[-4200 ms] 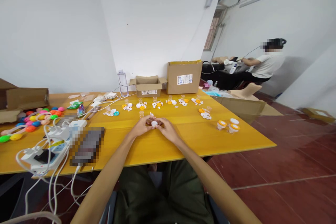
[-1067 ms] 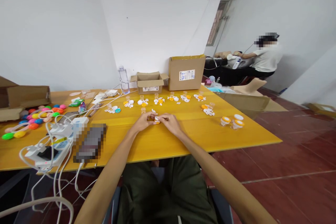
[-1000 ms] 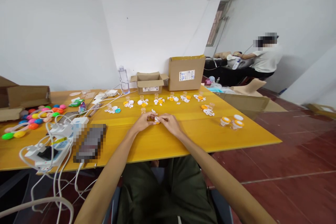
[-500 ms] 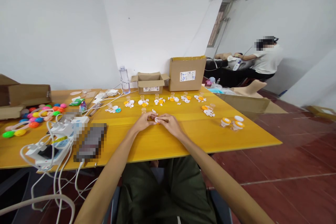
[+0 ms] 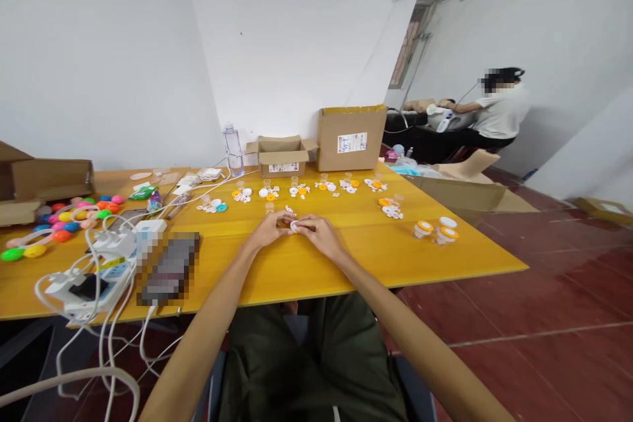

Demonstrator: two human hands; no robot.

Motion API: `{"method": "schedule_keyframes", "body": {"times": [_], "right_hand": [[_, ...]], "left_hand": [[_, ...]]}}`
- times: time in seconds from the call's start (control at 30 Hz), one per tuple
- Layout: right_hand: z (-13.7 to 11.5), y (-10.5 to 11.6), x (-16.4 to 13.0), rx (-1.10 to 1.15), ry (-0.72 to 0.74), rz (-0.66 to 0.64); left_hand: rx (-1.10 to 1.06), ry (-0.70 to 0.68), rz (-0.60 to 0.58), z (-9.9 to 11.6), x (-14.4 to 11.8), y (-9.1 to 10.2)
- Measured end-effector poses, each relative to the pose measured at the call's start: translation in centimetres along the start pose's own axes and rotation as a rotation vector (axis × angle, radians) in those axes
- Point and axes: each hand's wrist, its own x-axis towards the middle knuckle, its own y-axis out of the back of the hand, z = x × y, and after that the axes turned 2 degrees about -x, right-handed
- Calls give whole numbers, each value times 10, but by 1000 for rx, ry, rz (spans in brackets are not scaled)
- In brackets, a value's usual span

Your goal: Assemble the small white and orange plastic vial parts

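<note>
Between my fingertips is a small round white plastic piece (image 5: 295, 227), with a bit of orange showing at its edge. My left hand (image 5: 271, 229) is closed on its left side, thumb and fingers pinching. From the right, my right hand (image 5: 318, 232) pinches the same piece. Just beyond my hands lie a clear plastic cup (image 5: 270, 208) and a few small white parts (image 5: 290, 210). Several little piles of white and orange parts (image 5: 299, 191) form a row farther back. Several orange-rimmed clear cups (image 5: 447, 235) stand to the right.
A black phone (image 5: 171, 269) and white power strips (image 5: 103, 283) with tangled cables lie on the left. Colourful plastic balls (image 5: 69, 216) sit beyond them. Along the wall stand a water bottle (image 5: 233, 150), an open carton (image 5: 283, 163) and a larger box (image 5: 350, 145). Another person (image 5: 502, 112) sits far right.
The view has shifted very slightly. My hands stay together on the white piece, which seems a little turned, with less orange showing under it.
</note>
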Motion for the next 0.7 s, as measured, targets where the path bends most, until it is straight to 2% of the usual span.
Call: {"method": "schedule_keyframes", "body": {"times": [0.33, 0.7], "right_hand": [[-1, -2, 0, -54, 6, 28], [-4, 0, -1, -14, 3, 38]], "left_hand": [[78, -12, 10, 10, -2, -1], [116, -14, 26, 14, -3, -1]]}}
